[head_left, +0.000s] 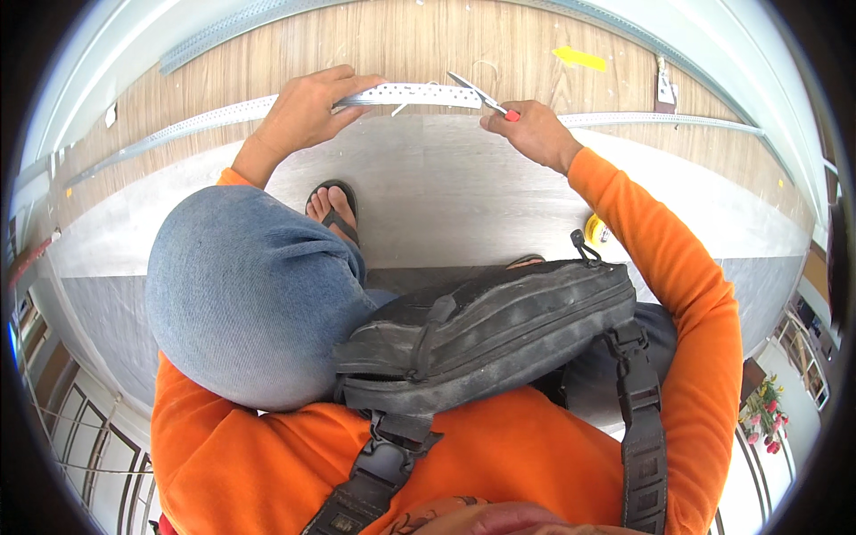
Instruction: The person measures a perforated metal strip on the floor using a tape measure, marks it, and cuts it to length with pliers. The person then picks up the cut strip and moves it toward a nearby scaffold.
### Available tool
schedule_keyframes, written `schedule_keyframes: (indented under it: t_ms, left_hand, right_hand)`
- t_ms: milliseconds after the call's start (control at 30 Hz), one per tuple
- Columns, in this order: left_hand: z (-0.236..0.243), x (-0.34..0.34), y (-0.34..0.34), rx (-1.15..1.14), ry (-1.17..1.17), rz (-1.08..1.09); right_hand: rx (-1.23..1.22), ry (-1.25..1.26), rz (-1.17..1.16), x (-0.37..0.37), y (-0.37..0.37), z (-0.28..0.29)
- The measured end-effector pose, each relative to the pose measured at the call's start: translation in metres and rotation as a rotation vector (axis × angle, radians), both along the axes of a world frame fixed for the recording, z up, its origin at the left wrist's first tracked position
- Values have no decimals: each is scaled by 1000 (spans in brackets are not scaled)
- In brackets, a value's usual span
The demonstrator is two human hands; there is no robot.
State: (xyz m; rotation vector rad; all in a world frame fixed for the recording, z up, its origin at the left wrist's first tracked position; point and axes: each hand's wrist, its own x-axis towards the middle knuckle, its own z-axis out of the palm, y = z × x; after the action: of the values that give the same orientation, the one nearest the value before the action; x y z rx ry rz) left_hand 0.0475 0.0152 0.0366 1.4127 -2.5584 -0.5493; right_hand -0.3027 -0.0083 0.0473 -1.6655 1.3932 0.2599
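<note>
My left hand [308, 109] is closed on a white perforated strip [419, 94], fingers and thumb gripping it from either side. The strip's short, wide end shows between my two hands. At that end, my right hand [535, 132] grips red-handled scissors [481, 94], their grey blade slanting up and left over the strip. Whether the blades touch the strip I cannot tell. To the left of my left hand, a long perforated length [178, 134] runs outward; its link to the held piece is hidden by the hand.
Another thin perforated strip [660, 119] stretches right of my right hand. Metal channels [241, 29] border the wood-grain surface [401, 45]. A yellow piece [581, 59] lies on it. A yellow round object [597, 229] sits near my right forearm. A black bag [490, 330] hangs at my front.
</note>
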Motion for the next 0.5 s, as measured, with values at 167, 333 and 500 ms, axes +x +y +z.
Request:
schedule_keyframes:
  t_ms: [167, 333, 500]
  left_hand:
    - [16, -2, -5, 38, -25, -2]
    - [19, 0, -5, 47, 6, 12]
    - [23, 3, -6, 88, 49, 35]
  right_hand:
    - [268, -299, -159, 5, 1, 5]
    - [250, -405, -199, 6, 7, 0]
    - [4, -17, -12, 8, -3, 2]
